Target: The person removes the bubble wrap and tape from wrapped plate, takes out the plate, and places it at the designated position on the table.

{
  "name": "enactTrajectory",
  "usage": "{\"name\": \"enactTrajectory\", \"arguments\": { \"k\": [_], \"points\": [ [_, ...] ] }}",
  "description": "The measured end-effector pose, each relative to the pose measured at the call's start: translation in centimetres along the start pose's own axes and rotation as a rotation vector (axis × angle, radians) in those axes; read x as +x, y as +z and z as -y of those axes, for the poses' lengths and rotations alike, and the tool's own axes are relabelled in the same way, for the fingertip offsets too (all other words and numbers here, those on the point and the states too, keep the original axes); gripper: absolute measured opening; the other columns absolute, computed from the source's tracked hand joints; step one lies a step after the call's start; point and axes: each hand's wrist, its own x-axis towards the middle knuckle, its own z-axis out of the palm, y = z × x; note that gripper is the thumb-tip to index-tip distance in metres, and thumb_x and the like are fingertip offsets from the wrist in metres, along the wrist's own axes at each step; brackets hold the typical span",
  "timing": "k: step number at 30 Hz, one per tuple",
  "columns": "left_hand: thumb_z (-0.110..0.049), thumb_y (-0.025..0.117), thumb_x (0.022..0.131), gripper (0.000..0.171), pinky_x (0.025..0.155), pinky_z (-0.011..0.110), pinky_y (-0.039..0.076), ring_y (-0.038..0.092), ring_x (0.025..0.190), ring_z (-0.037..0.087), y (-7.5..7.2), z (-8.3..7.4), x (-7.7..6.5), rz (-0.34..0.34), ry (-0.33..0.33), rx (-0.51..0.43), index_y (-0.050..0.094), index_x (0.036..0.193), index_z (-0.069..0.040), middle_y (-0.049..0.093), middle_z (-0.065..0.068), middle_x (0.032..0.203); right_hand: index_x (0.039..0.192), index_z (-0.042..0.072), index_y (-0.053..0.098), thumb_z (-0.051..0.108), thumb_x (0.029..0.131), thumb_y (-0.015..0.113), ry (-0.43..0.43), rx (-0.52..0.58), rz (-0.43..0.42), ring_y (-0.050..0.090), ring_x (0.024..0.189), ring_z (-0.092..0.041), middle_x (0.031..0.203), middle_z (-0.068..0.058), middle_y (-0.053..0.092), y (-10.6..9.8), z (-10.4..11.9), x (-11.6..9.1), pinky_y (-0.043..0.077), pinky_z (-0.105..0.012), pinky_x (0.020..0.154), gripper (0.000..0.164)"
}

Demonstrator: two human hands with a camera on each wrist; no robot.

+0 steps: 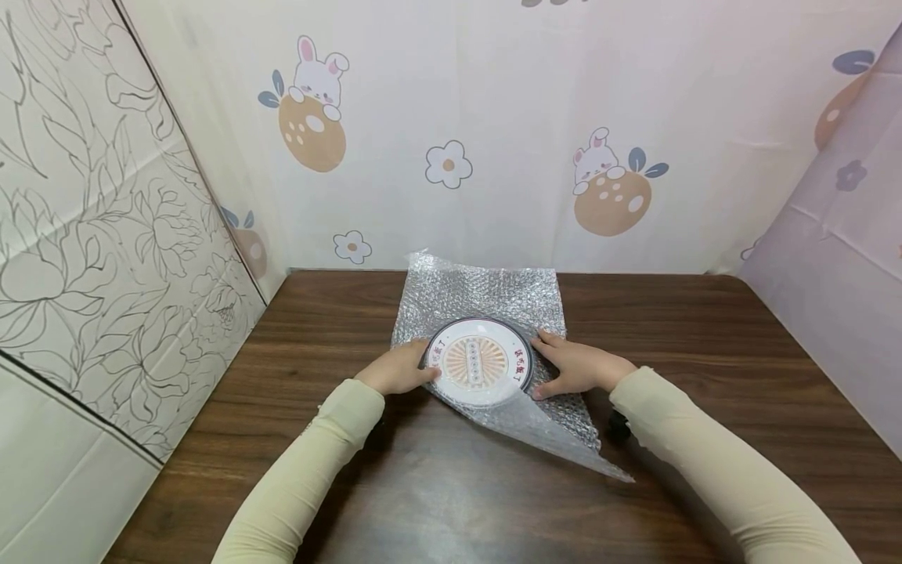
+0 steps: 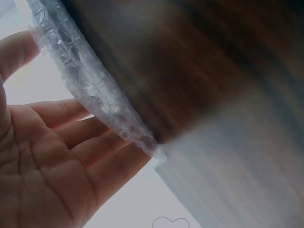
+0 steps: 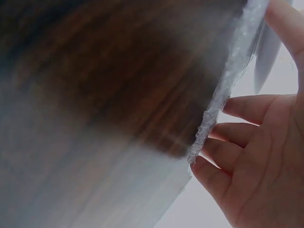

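Two hands flank one plate [image 1: 468, 356], which lies on bubble wrap [image 1: 486, 290] spread over the desk [image 1: 324, 321], with a flap [image 1: 543, 431] drawn across its near edge. I take the step in hand to be working that wrap round the plate (wrapping or unwrapping, I can't say from where I sit). To my mind the next move calls for steadying the plate and getting a clean hold on the flap, which trails off to the near right. My left hand [image 1: 404, 368] is at the plate's left edge, thumb at the rim, fingers [image 2: 118, 164] fairly straight against the wrap. My right hand [image 1: 581, 366] faces it, thumb and fingers spread wide, tips touching the wrap. How hard either presses, I cannot tell. Both palms face inward.
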Motion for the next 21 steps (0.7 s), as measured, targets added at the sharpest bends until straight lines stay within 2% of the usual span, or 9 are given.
{"name": "enactTrajectory", "arguments": {
  "k": [12, 21],
  "points": [
    [-0.04, 0.063, 0.095, 0.069, 0.116, 0.048, 0.034, 0.039, 0.141, 0.037, -0.22, -0.7, -0.57, -0.063, -0.032, 0.068, 0.042, 0.146, -0.001, 0.041, 0.022, 0.151, 0.155, -0.001, 0.02, 0.059, 0.082, 0.07, 0.013, 0.011, 0.01, 0.018, 0.146, -0.048, 0.162, -0.027, 0.007, -0.09, 0.06, 0.0, 0.029, -0.061, 0.114, 0.107],
    [-0.037, 0.066, 0.093, 0.064, 0.114, 0.045, 0.039, 0.048, 0.135, 0.034, -0.35, -0.97, -0.65, -0.122, 0.012, 0.103, 0.048, 0.142, 0.0, 0.052, 0.019, 0.144, 0.155, -0.001, 0.02, 0.059, 0.082, 0.069, 0.019, 0.012, 0.009, 0.017, 0.147, -0.048, 0.162, -0.027, 0.007, 0.02, 0.15, -0.15, 0.029, -0.062, 0.114, 0.106]
  ]
}}
